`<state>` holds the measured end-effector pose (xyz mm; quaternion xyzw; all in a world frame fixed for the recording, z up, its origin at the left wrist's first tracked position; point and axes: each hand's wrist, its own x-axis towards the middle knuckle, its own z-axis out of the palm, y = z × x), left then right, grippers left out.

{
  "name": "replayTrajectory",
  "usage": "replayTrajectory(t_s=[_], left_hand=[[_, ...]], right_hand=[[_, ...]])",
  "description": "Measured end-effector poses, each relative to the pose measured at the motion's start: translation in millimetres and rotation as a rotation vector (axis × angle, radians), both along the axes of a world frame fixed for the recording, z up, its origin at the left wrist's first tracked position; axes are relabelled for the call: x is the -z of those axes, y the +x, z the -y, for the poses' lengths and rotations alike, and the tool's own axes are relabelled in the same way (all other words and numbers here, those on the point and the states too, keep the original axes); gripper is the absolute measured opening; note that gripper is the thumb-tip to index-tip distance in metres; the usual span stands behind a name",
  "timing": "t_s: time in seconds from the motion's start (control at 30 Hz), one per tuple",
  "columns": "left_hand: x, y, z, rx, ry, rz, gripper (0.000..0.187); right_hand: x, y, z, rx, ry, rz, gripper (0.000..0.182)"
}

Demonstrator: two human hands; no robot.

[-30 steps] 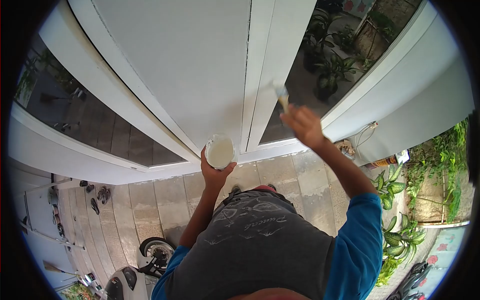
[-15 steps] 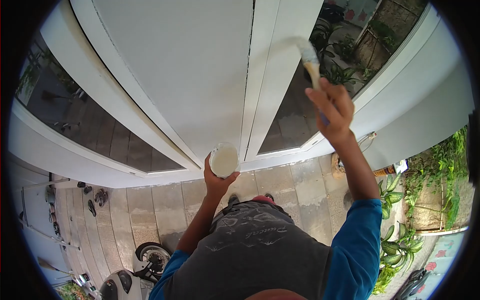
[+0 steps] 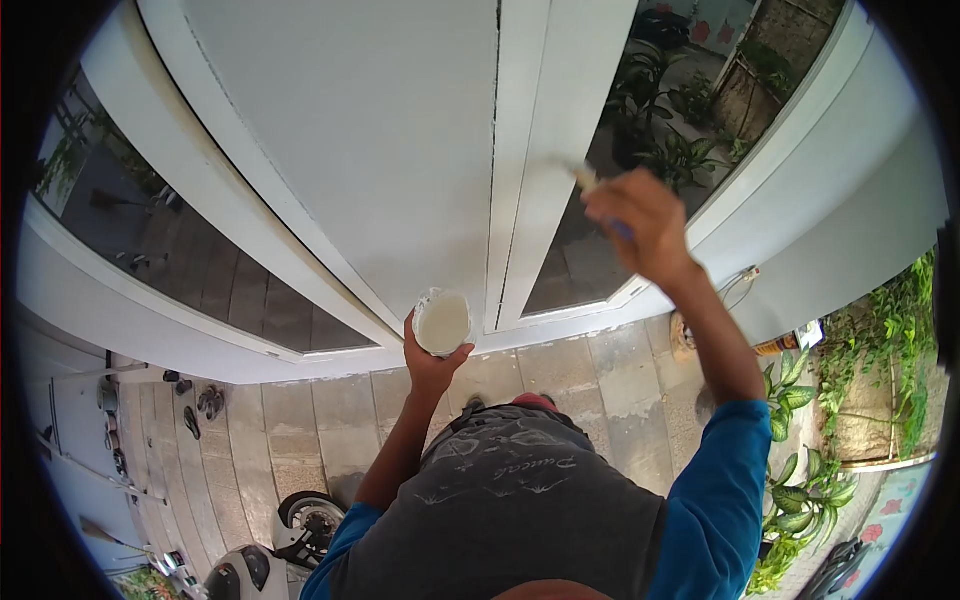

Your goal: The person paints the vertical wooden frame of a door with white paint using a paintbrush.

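Note:
My left hand (image 3: pixel 432 366) wraps round a cup of white paint (image 3: pixel 443 322), held upright in front of my body with smears on its rim. Raised to the right, my right hand (image 3: pixel 645 222) is closed round the handle of a paintbrush (image 3: pixel 587 179). The brush's bristles are blurred and lie over the white frame (image 3: pixel 560 130) beside the dark window pane (image 3: pixel 655 110). A wide white panel (image 3: pixel 350 130) stands to the left of that frame, with a dark gap along its edge.
A tiled floor (image 3: pixel 290 420) runs below the wall. A motorcycle (image 3: pixel 245 570) is parked at lower left, and several shoes (image 3: pixel 200 400) lie further left. Leafy plants (image 3: pixel 800 490) grow at right. A second window (image 3: pixel 190 240) is on the left, and a cable (image 3: pixel 742 285) hangs near the right wall.
My right hand has moved down and slightly left with the paintbrush, whose bristles now sit lower along the white frame. The left hand still holds the cup in about the same place.

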<state>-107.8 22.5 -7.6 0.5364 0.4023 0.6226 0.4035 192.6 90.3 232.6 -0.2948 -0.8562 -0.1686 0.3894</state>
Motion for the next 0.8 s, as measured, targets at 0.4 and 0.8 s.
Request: replayTrajectory(t_s=[0.4, 0.8], left_hand=[[-11.9, -4.3, 0.8, -0.032, 0.028, -0.003, 0.095], [-52.7, -6.7, 8.3, -0.042, 0.157, -0.203, 0.099]], right_hand=[[108.6, -13.8, 12.1, 0.02, 0.115, 0.236, 0.037], [23.8, -47.5, 53.2, -0.324, -0.666, -0.869, 0.009]])
